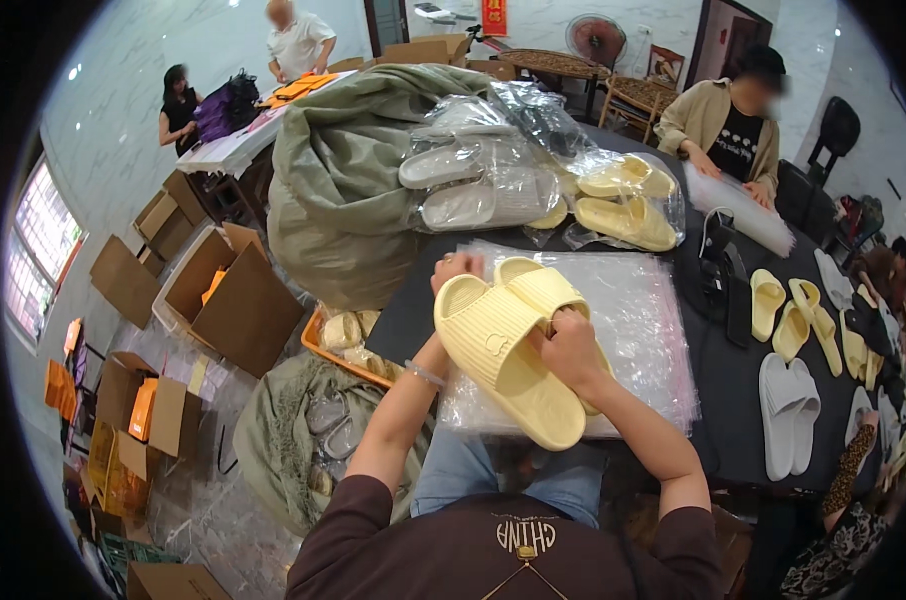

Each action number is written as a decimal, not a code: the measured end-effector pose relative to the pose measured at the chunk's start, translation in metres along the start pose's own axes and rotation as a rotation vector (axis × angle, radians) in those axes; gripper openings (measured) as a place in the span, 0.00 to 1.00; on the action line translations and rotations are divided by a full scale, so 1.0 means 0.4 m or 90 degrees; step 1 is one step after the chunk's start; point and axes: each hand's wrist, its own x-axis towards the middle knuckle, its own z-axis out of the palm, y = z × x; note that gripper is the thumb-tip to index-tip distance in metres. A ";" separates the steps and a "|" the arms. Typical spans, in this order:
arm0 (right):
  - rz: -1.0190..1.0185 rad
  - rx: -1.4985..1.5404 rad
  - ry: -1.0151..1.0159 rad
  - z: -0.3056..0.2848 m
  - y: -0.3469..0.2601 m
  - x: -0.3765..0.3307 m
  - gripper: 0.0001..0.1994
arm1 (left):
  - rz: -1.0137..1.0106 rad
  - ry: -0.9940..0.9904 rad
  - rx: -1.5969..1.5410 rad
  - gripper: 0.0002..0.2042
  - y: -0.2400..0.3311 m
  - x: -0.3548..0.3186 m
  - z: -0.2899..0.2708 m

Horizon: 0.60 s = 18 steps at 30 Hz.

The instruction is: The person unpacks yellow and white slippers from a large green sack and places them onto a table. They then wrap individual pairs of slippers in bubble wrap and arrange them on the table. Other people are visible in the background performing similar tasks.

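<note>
My right hand grips a pair of pale yellow slide slippers, its fingers tucked in at the strap. The slippers are tilted over a flat stack of clear plastic bags, one partly covering the other. My left hand is at the stack's far left corner, just beyond the front slipper's end. Its fingers look curled, but the slipper partly hides them, and what they hold cannot be made out.
Bagged grey slippers and bagged yellow slippers lie beyond the stack beside a big green sack. Loose grey slippers and yellow ones sit at right. Cardboard boxes stand at left. Across the table, a person handles plastic bags.
</note>
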 end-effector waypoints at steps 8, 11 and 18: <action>0.081 -0.141 -0.012 0.070 0.142 -0.013 0.16 | 0.027 -0.004 -0.009 0.08 -0.066 -0.025 -0.010; 0.083 -0.172 -0.028 0.073 0.152 -0.020 0.15 | 0.116 -0.016 -0.001 0.10 -0.010 -0.046 -0.061; 0.087 -0.080 -0.005 0.001 0.081 0.024 0.15 | 0.361 -0.103 0.117 0.17 -0.048 -0.054 -0.093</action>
